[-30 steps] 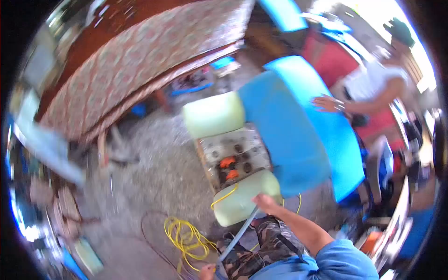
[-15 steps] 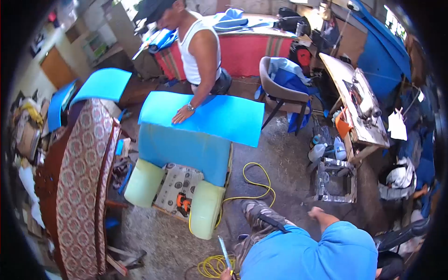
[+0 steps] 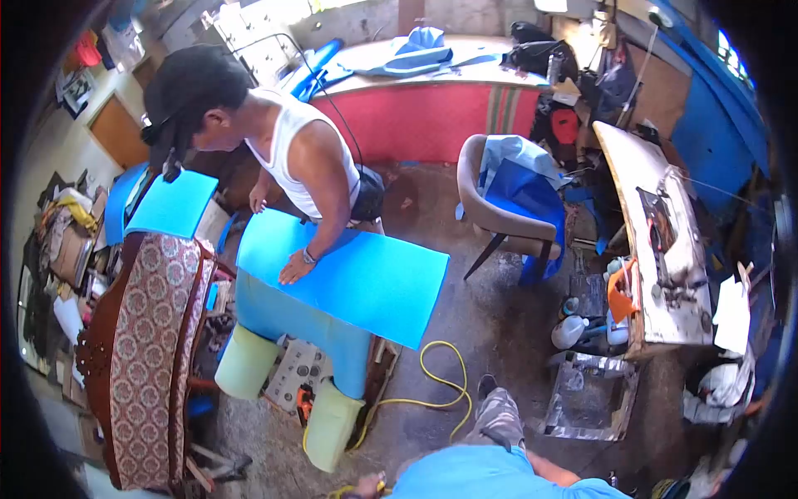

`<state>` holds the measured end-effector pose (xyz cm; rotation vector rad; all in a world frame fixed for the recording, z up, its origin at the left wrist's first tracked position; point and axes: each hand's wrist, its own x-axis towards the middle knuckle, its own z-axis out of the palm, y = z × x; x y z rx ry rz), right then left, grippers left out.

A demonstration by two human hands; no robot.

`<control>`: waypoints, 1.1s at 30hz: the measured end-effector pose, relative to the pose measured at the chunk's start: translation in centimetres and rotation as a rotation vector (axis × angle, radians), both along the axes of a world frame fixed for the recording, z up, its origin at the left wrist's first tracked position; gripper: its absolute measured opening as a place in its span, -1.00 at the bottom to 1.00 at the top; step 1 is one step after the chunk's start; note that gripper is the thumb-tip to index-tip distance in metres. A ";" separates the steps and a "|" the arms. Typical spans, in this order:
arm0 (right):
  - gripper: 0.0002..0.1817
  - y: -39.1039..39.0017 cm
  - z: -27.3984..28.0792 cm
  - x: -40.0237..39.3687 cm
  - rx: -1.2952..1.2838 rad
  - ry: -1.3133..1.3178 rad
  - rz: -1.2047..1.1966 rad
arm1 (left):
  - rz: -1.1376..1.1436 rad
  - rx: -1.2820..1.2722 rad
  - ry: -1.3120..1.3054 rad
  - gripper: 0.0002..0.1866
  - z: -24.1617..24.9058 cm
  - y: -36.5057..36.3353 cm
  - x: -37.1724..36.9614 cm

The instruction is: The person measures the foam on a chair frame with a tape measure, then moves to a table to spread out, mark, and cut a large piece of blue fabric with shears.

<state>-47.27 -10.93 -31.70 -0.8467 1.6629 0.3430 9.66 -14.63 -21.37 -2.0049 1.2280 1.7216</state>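
Yellow cable lies on the floor in a wide loop ahead of my fingers. One end of it runs back toward my left hand, at the bottom edge of the head view. This hand is low beside my knee and touches, or almost touches, the near end of the cable. It is small and partly cut by the edge, so I cannot tell if my fingers are closed on the cable or only resting apart. My right hand does not show; only my blue sleeve is there.

Just beyond my fingers stands a pale green armrest of a bare seat frame, with an orange drill lying on the frame next to it. Farther from my fingers, another person presses a hand flat on a blue foam sheet. I judge the hand keeps the sheet from sliding, because the sheet hangs over the frame.

To the right of my fingers a shiny metal box sits on the floor, open on top; what is inside I cannot see. Behind it a white bottle stands upright by the workbench.
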 end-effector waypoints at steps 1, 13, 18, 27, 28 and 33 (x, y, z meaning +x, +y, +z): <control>-0.51 -1.5 -0.4 -3.5 0.014 0.024 -0.034 | 0.037 -0.141 0.007 -0.45 0.3 -2.7 -2.0; -0.73 -34.9 8.9 -26.8 -0.825 0.021 -0.644 | 0.079 -0.573 0.196 -0.52 12.3 -31.7 -25.1; -0.70 -39.1 8.1 -21.4 -0.873 -0.009 -0.295 | 0.166 -0.603 0.198 -0.54 13.2 -37.3 -28.4; -0.61 -40.6 11.8 -20.2 -0.637 0.068 0.015 | 0.410 -0.591 0.426 -0.53 12.3 -55.8 -32.5; -0.59 -41.9 14.9 -19.8 -0.552 0.086 -0.046 | 0.405 -0.577 0.394 -0.53 11.3 -57.8 -32.5; -0.61 -47.6 14.3 -23.3 -0.586 0.208 -0.117 | 0.423 -0.682 0.236 -0.54 -0.6 -63.6 -31.5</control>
